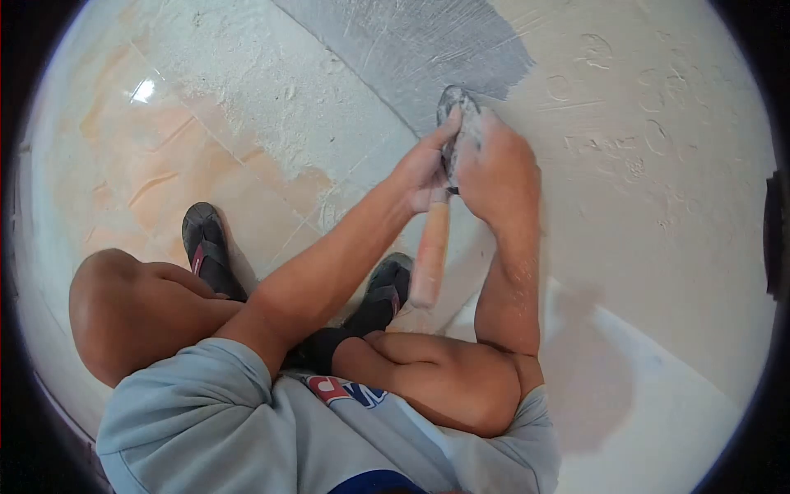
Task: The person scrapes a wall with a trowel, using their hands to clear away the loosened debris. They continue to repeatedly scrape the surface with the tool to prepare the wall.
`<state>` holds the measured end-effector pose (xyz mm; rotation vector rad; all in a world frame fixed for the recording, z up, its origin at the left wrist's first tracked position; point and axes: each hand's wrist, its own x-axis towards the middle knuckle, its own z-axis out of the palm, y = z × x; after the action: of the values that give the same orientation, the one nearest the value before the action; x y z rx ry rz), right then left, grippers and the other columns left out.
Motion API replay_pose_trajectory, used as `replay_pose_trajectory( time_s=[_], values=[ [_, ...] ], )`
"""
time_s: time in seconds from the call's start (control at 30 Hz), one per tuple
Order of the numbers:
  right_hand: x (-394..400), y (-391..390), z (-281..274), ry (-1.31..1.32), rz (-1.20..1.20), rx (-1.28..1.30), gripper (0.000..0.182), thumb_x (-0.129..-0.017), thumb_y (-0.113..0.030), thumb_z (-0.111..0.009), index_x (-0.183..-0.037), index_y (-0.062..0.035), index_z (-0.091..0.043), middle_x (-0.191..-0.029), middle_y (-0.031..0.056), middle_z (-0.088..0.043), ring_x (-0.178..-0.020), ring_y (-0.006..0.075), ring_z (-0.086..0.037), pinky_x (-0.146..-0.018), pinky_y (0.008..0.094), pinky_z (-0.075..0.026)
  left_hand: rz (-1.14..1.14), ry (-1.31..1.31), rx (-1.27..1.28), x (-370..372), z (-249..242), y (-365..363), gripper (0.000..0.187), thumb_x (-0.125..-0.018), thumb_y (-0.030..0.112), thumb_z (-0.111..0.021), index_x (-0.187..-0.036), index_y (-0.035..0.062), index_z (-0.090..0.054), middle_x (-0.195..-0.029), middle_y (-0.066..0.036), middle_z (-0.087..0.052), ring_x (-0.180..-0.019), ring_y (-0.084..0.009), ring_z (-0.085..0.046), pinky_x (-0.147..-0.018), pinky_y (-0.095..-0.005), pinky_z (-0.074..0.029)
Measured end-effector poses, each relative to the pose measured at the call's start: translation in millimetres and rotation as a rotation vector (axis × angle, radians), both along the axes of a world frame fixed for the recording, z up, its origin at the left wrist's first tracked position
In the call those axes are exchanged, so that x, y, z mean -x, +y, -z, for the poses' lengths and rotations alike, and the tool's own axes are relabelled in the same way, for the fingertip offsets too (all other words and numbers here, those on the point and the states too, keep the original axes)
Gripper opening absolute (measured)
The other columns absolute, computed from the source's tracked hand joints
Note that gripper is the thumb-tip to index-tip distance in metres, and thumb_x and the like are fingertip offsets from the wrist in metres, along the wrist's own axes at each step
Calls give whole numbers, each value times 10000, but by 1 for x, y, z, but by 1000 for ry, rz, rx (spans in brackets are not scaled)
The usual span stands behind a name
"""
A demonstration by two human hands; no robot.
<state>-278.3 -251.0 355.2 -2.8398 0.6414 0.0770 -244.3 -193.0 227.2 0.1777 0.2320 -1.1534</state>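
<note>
A trowel with a wooden handle (431, 251) is held up in front of me, its handle pointing down toward my body. Its dark, pale-smeared blade (449, 107) points away from me. My left hand (424, 171) grips the trowel near the base of the blade, with the thumb laid along it. Against the blade's right side is my right hand (500, 169), its fingers curled in and smeared by motion. Whitish material shows by those fingers, and I cannot make out what they hold, if anything.
A grey, streaked patch (420, 41) covers part of the pale surface ahead. The wall (625, 181) on the right bears curled marks. Pale powder and crumbs (271, 82) lie on the tiled floor (156, 189). My dark shoes (205, 235) are below my arms.
</note>
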Motion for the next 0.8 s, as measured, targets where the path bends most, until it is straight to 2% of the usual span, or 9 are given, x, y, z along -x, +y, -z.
replay_pose_trajectory(
  time_s=[0.1,0.17,0.27,0.4,0.57,0.63,0.7,0.77,0.8],
  values=[
    [3,0,-5,36,-8,5,243,-943,-200,-531,-1072,-24,-639,-959,264,-701,-940,494,-655,-824,576,-501,33,24,105,-1,4,3,508,-1052,515,-536,-1270,64,-620,-1167,-96,-714,-1048,-201,-718,-887,-367,-621],
    [7,-2,-9,-35,-25,-79,250,-946,-209,-508,-1042,-12,-628,-939,270,-712,-935,491,-673,-833,595,-512,16,-26,-40,1,-14,5,510,-1054,521,-529,-1276,71,-618,-1164,-90,-715,-1033,-198,-719,-860,-365,-622],
    [6,-4,0,-76,-44,-46,247,-942,-212,-510,-1037,-15,-626,-943,271,-710,-932,495,-668,-831,596,-510,-7,-16,7,3,-6,2,512,-1054,530,-524,-1281,81,-619,-1153,-80,-720,-1003,-190,-720,-835,-345,-617],
    [-5,-8,16,27,-65,8,245,-941,-215,-507,-1044,-30,-629,-962,272,-709,-937,493,-665,-828,604,-504,-18,8,-16,-7,8,0,515,-1048,541,-531,-1287,93,-622,-1128,-51,-728,-981,-168,-714,-830,-330,-604],
    [5,-6,6,-85,-16,-96,244,-932,-183,-552,-1059,11,-629,-962,297,-677,-938,520,-629,-808,562,-499,38,-27,-80,1,-4,3,487,-1053,536,-524,-1252,105,-632,-1116,-40,-727,-948,-169,-725,-781,-393,-625],
    [1,-11,12,-26,-45,-67,252,-936,-216,-513,-1048,-22,-627,-940,270,-704,-925,498,-660,-819,611,-497,19,-46,34,-4,9,-1,491,-1055,536,-517,-1252,100,-629,-1117,-54,-726,-948,-181,-732,-797,-395,-633],
    [7,-10,10,-38,-54,-21,244,-934,-211,-511,-1040,-24,-625,-925,270,-703,-923,498,-660,-819,613,-496,35,-29,56,-3,11,-3,498,-1054,536,-515,-1252,93,-625,-1120,-69,-724,-958,-199,-738,-815,-395,-639],
    [12,-17,5,-74,-35,-148,248,-929,-209,-516,-1030,-12,-628,-922,269,-704,-919,495,-663,-824,609,-500,3,18,-16,0,1,-5,512,-1049,539,-523,-1258,82,-621,-1139,-84,-721,-978,-225,-740,-841,-428,-635],
    [12,-16,3,-77,-37,-146,248,-929,-209,-516,-1030,-12,-628,-922,269,-704,-919,495,-663,-824,609,-500,85,-34,-58,2,-14,4,522,-1045,539,-533,-1266,75,-618,-1155,-92,-719,-1025,-226,-730,-885,-441,-620]
  ],
)
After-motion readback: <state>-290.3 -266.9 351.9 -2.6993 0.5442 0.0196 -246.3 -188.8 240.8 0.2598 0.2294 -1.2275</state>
